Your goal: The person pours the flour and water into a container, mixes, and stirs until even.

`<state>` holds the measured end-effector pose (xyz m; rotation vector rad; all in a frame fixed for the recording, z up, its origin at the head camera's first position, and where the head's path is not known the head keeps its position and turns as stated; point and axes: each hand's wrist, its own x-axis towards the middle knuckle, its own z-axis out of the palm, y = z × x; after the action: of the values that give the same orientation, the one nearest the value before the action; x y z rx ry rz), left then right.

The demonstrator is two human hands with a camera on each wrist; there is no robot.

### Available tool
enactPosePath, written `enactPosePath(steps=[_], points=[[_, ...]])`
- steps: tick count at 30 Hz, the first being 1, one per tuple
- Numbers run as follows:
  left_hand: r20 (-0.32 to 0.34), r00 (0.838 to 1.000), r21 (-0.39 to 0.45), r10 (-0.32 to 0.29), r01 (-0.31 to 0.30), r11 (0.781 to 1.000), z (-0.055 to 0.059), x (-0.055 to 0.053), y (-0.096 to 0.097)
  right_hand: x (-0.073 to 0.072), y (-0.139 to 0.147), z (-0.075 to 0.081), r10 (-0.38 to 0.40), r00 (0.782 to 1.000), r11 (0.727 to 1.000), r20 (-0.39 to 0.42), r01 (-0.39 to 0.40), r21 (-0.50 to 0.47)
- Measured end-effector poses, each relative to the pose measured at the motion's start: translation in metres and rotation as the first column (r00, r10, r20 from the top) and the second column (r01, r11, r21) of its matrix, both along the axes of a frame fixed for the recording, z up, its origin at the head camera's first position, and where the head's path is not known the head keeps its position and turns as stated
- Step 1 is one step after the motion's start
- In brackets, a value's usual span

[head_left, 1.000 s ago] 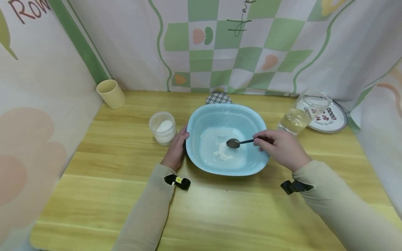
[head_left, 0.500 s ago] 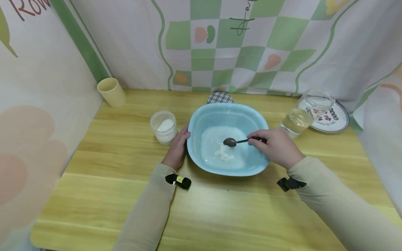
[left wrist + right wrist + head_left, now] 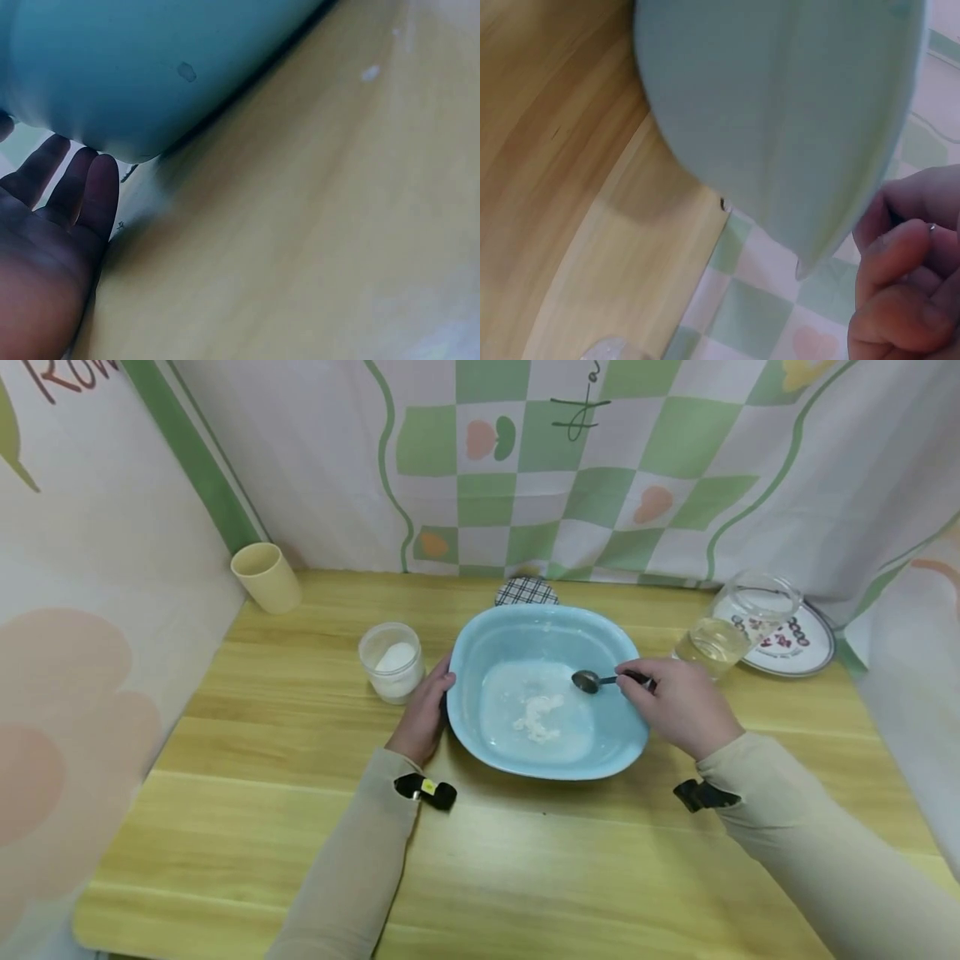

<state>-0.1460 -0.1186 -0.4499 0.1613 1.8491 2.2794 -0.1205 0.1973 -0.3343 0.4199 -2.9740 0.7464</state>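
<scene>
Head view: I see the left hand (image 3: pixel 422 717) touching the basin (image 3: pixel 542 633), fingers extended, and the right hand (image 3: pixel 684 705) pinching the spoon (image 3: pixel 587 682) over it; hasty stirring could fling powder (image 3: pixel 542 720) out.

We count one blue basin (image 3: pixel 547 639), our landmark. Hands, two: left hand (image 3: pixel 422 718) on its left side, right hand (image 3: pixel 686 706) at its right. Spoons, one: dark spoon (image 3: pixel 585 682), over its interior. White patches, one: clumped patch (image 3: pixel 540 720), inside it. Jars, one: clear jar (image 3: pixel 392 687), near its left side. Cups, one: yellow cup (image 3: pixel 272 587), well to its left. To its right we log one glass vessel (image 3: pixel 711 648); farther right, one patterned plate (image 3: pixel 813 652). Checked pieces, one: checked piece (image 3: pixel 527 592), partly hidden behind it. Sleeves, two: left sleeve (image 3: pixel 352 860), right sleeve (image 3: pixel 817 843), on its near side. Beneath it we enter one wooden table (image 3: pixel 225 777).
</scene>
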Motion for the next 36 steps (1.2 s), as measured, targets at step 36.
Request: enactPosePath(steps=[36], points=[[-0.023, 1.0, 0.03, -0.015, 0.016, 0.999, -0.0007, -0.0001, 0.0012, -0.0026, 0.0024, -0.0036, -0.02, 0.998, 1.0, 0.061, 0.021, -0.021]])
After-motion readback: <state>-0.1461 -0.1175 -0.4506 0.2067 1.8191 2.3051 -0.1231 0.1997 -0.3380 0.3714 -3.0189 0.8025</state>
